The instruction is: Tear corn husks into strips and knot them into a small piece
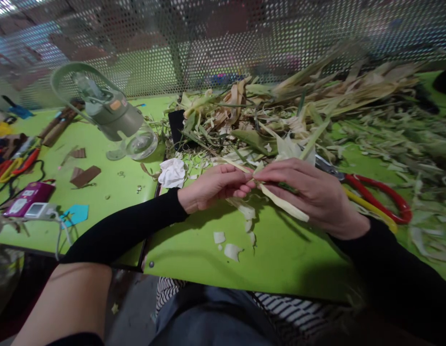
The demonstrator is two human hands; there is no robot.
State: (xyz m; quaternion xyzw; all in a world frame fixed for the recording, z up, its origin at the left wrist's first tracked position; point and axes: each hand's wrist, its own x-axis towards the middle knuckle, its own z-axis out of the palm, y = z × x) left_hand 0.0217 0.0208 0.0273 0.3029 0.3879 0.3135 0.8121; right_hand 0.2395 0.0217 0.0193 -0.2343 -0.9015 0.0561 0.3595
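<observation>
Between the fingertips of both hands is a pale strip of corn husk (285,203), one end hanging down to the right. My left hand (223,185) pinches it from the left, fingers curled. From the right, my right hand (309,192) closes on it with thumb and fingers pressed together, the two hands almost touching. The exact grip point is partly hidden by the fingers. Below the hands, several small cut husk pieces (233,252) lie on the green table (280,269). Right of my right hand are red-handled scissors (381,197), with a yellow-handled tool (374,214) beside them.
A large heap of dried husks (244,113) spreads along the back, with shreds (396,149) to the right. A crumpled tissue (172,173), a dark phone-like slab (177,129) and a tipped bottle (118,115) lie left. Further left are a purple box (29,198) and a white charger (40,210).
</observation>
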